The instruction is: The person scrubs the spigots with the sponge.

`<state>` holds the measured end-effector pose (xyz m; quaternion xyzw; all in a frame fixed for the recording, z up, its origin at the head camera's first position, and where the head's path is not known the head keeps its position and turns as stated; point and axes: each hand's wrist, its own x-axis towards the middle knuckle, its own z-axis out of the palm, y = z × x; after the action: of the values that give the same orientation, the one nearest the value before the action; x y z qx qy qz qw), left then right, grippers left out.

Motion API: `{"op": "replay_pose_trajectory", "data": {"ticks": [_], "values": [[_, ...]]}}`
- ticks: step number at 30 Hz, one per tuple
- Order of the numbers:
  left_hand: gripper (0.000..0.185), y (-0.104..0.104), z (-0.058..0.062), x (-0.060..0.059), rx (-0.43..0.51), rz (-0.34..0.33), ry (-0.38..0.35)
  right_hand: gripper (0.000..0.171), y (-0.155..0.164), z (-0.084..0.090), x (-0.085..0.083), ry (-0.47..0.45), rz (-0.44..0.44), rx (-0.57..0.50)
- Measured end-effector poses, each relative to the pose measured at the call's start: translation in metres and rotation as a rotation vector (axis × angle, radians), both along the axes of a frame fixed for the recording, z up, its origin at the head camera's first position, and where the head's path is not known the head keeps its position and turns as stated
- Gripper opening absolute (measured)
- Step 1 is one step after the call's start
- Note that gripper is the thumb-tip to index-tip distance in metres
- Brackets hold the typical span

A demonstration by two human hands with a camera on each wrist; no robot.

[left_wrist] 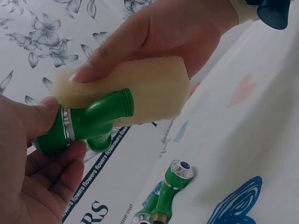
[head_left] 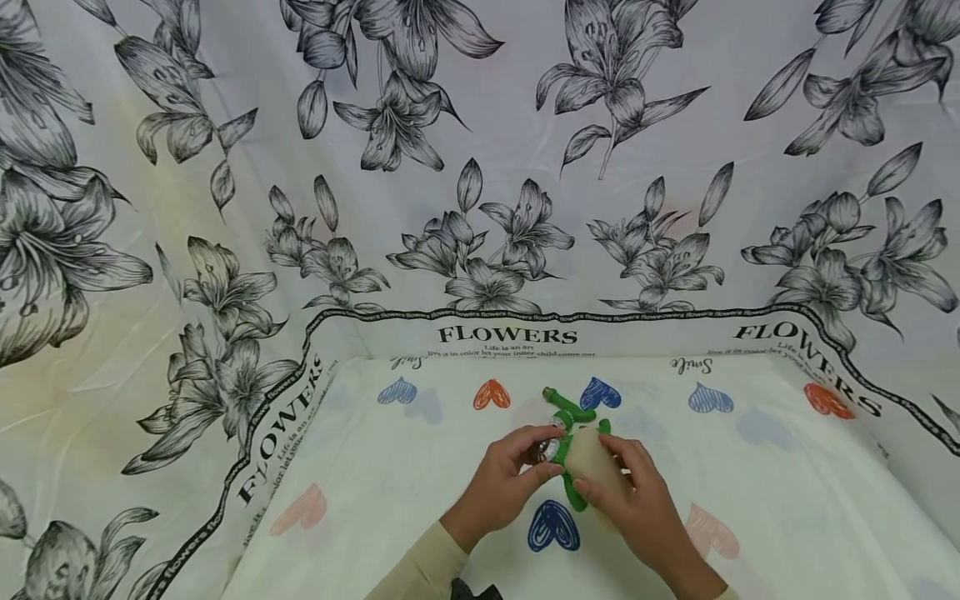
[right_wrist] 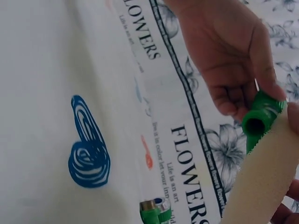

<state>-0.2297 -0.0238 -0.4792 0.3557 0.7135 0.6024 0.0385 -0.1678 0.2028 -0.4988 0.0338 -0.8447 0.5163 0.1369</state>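
My left hand (head_left: 501,483) grips one end of a green branched pipe fitting (left_wrist: 96,119), thumb on one side and fingers on the other. A silvery band circles the fitting near the thumb, and its threaded open end points away from that hand. In my right hand (head_left: 637,504) is a beige sponge block (left_wrist: 149,86), held between thumb and fingers. The sponge lies right against or just beside the fitting; whether they touch is hard to tell. Beyond the hands, a second green fitting (head_left: 572,407) with silvery-faced knobs (left_wrist: 182,169) and a brass-coloured end (right_wrist: 148,205) rests on the table.
A white cloth printed with hearts covers the table (head_left: 390,500). Behind and to the left hangs a white curtain (head_left: 510,150) with black flower prints and lettering along its lower border.
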Motion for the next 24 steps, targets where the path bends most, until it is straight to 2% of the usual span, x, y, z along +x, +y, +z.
{"op": "replay_pose_trajectory", "data": {"ticks": [12, 20, 24], "values": [[0.042, -0.003, -0.001, -0.004, -0.007, 0.043, 0.005, 0.064, -0.01, 0.009, 0.011, -0.001, 0.113, -0.055], [0.042, -0.001, -0.002, -0.004, 0.004, 0.033, 0.001, 0.066, -0.007, 0.006, 0.01, 0.069, 0.102, -0.007], [0.042, 0.002, 0.0, -0.002, 0.02, 0.009, 0.001, 0.069, -0.004, 0.007, 0.009, 0.063, 0.068, 0.023]]}}
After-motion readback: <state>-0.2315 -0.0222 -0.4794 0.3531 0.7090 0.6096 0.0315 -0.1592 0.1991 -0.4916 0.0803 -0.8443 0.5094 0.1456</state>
